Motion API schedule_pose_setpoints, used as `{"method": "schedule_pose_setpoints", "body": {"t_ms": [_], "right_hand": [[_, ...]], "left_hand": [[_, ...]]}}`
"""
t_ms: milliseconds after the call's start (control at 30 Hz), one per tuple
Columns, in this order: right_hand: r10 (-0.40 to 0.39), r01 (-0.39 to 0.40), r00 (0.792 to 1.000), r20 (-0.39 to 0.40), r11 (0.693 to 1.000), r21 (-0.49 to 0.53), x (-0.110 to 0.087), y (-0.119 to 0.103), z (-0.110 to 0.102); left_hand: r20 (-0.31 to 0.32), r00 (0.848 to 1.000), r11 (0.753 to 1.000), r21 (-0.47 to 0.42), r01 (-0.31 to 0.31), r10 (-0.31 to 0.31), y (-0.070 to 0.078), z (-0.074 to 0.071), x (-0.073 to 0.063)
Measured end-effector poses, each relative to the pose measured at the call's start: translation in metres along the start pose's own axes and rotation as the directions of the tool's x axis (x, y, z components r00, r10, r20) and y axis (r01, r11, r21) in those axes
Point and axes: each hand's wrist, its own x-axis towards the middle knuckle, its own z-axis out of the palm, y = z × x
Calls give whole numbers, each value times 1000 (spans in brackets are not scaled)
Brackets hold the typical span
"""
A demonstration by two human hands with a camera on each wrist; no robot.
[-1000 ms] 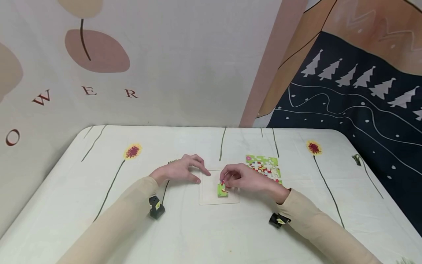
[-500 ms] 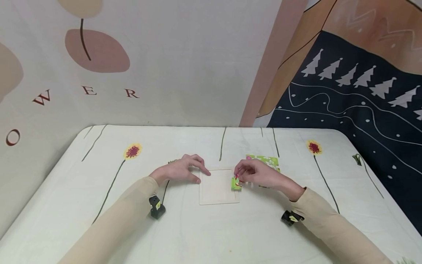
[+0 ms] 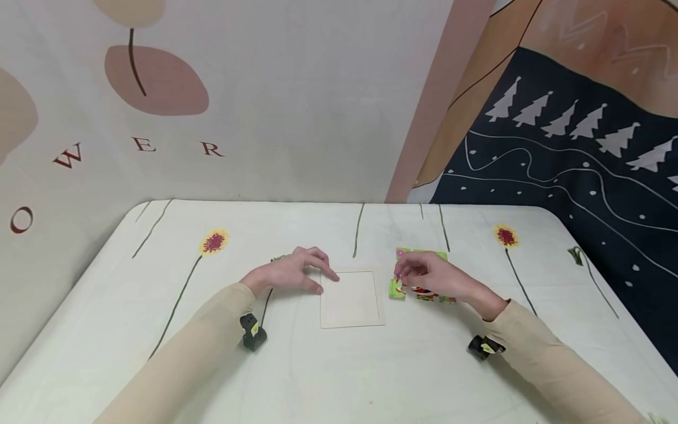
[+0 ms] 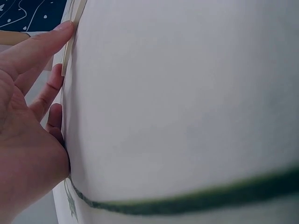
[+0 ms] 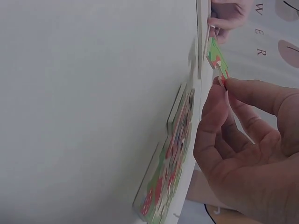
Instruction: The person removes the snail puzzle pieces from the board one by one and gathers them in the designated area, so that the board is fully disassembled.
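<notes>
My right hand (image 3: 431, 275) pinches a green and red jigsaw puzzle piece (image 3: 396, 288) between thumb and fingertips. In the right wrist view that piece (image 5: 217, 58) is held up off the table, tilted. Below and behind the right hand lies a partly covered group of puzzle pieces (image 3: 424, 293), green with red. A pale, flat puzzle board (image 3: 352, 299) with a thin inner border lies just left of it, nothing on its surface. My left hand (image 3: 296, 271) rests at the board's left edge, index finger and thumb extended onto it; the left wrist view shows fingertips touching the board's edge (image 4: 69, 51).
A white tablecloth (image 3: 296, 377) with printed flowers covers the table. Behind it hangs a pale printed cloth (image 3: 307, 118), with a dark tree-patterned cloth (image 3: 561, 159) at right. Each wrist carries a small black camera (image 3: 253, 333).
My right hand has moved right with the puzzle piece, from above the board to the near-left side of the piece group. The left hand has stayed in place.
</notes>
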Motion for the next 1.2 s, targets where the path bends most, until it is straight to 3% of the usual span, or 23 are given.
{"method": "schedule_pose_setpoints", "body": {"t_ms": [200,1200], "right_hand": [[13,-13,1000,-6,1000,5,-3,2,-4],[12,-21,999,-46,981,-191,1,11,-2]], "left_hand": [[-1,1000,1000,-10,19,-19,1,0,0],[-1,1000,1000,-10,13,-13,-1,1,1]]}}
